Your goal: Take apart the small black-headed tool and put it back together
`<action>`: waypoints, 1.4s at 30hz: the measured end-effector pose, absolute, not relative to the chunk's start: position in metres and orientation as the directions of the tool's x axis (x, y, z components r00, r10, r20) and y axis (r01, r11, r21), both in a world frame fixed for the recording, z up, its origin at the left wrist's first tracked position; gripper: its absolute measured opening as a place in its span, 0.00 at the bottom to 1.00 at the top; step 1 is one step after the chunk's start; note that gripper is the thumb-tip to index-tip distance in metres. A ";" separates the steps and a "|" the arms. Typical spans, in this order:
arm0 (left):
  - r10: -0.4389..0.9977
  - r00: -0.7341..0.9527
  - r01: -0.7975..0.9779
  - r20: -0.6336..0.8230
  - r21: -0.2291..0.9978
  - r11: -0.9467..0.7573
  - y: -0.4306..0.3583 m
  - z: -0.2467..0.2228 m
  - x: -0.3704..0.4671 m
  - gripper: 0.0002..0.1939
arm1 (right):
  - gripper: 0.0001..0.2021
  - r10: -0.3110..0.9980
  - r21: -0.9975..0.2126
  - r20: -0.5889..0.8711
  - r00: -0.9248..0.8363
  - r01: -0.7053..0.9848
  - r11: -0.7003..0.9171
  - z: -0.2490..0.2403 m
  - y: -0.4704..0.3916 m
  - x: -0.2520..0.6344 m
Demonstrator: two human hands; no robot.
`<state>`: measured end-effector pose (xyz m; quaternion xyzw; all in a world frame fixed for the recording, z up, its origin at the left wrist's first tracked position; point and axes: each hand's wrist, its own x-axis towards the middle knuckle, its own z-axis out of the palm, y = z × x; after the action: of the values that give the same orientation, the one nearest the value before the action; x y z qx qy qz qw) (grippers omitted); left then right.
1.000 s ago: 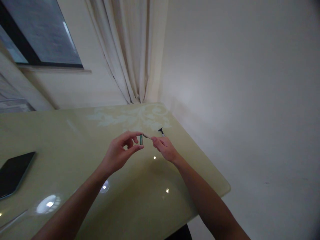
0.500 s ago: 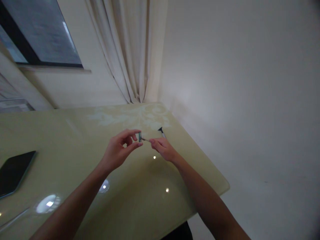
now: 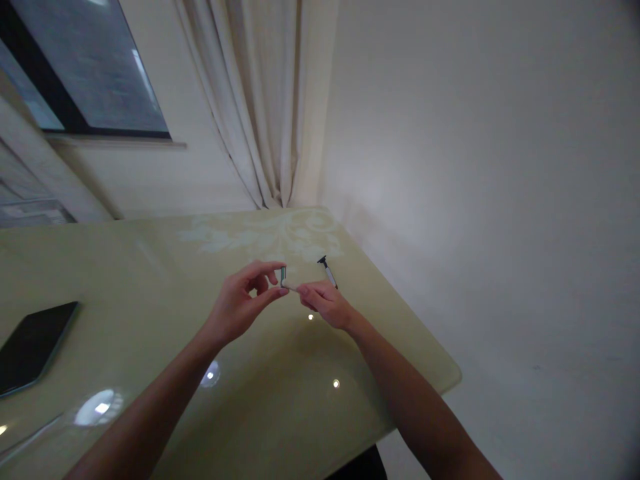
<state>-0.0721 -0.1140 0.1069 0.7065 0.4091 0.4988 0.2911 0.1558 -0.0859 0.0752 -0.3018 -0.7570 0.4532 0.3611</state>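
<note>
A small piece (image 3: pixel 283 274) is standing upright above the counter (image 3: pixel 240 413), its two ends being covered by the fingertips of the left hand (image 3: pixel 245 293); its finer detail is proving too small to make out. It is appearing narrow and straight-sided, greenish with a darker edge. The left hand is pinching it between thumb and forefinger, the other fingers curling behind. The right hand (image 3: pixel 327 303) is closing around a thin, pale stick (image 3: pixel 292 289), most of which is lying hidden in the grip; the exposed tip is pointing at the piece's lower end, beside the left thumb, and whether the two are touching cannot be told. Just beyond the right hand, a T-shaped tool (image 3: pixel 329 272) with a black head and greyish handle is resting on the counter, its near end lying close to the knuckles. At far left a dark tablet (image 3: pixel 37 347) is lying flat, being cut off by the frame. Bright reflections are breaking up the glossy surface. A pale curtain (image 3: pixel 250 100) is hanging behind the counter.
</note>
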 end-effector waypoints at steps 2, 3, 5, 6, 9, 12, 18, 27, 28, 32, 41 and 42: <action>0.867 0.151 0.285 0.474 0.819 -0.498 -0.114 0.107 -0.073 0.19 | 0.30 0.787 -0.905 0.257 -0.561 0.147 0.400 0.076 -0.086 0.156; 0.868 0.143 0.287 0.476 0.819 -0.497 -0.114 0.107 -0.073 0.19 | 0.30 0.799 -0.902 0.258 -0.544 0.161 0.401 0.076 -0.086 0.156; 0.870 0.140 0.293 0.473 0.820 -0.492 -0.114 0.107 -0.073 0.19 | 0.31 0.816 -0.895 0.273 -0.509 0.177 0.409 0.076 -0.085 0.157; 0.872 0.145 0.296 0.468 0.820 -0.490 -0.114 0.107 -0.073 0.19 | 0.31 0.816 -0.895 0.276 -0.509 0.173 0.410 0.076 -0.085 0.157; 0.874 0.163 0.300 0.458 0.821 -0.486 -0.115 0.107 -0.073 0.19 | 0.31 0.788 -0.910 0.255 -0.560 0.137 0.392 0.075 -0.085 0.157; 0.873 0.152 0.298 0.463 0.821 -0.487 -0.114 0.106 -0.072 0.19 | 0.32 0.793 -0.910 0.246 -0.558 0.149 0.387 0.074 -0.083 0.157; 0.874 0.164 0.279 0.457 0.829 -0.485 -0.114 0.105 -0.072 0.19 | 0.31 0.801 -0.898 0.269 -0.536 0.162 0.409 0.077 -0.084 0.157; 0.888 0.153 0.264 0.435 0.847 -0.461 -0.116 0.108 -0.072 0.19 | 0.31 0.809 -0.899 0.282 -0.516 0.154 0.411 0.079 -0.083 0.160; 0.887 0.159 0.262 0.434 0.848 -0.462 -0.116 0.108 -0.072 0.19 | 0.31 0.795 -0.900 0.274 -0.541 0.148 0.410 0.079 -0.084 0.159; 0.890 0.156 0.269 0.428 0.849 -0.455 -0.115 0.106 -0.073 0.20 | 0.31 0.780 -0.893 0.259 -0.570 0.167 0.418 0.078 -0.084 0.160; 0.884 0.177 0.281 0.433 0.838 -0.467 -0.116 0.105 -0.070 0.20 | 0.32 0.808 -0.922 0.237 -0.540 0.136 0.362 0.075 -0.081 0.158; 0.882 0.173 0.282 0.438 0.836 -0.471 -0.116 0.105 -0.070 0.19 | 0.33 0.819 -0.923 0.231 -0.525 0.148 0.355 0.074 -0.081 0.158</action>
<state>-0.0704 -0.1155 0.1054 0.7024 0.4143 0.4918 0.3051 0.1579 -0.0808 0.0739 -0.3271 -0.7395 0.4642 0.3615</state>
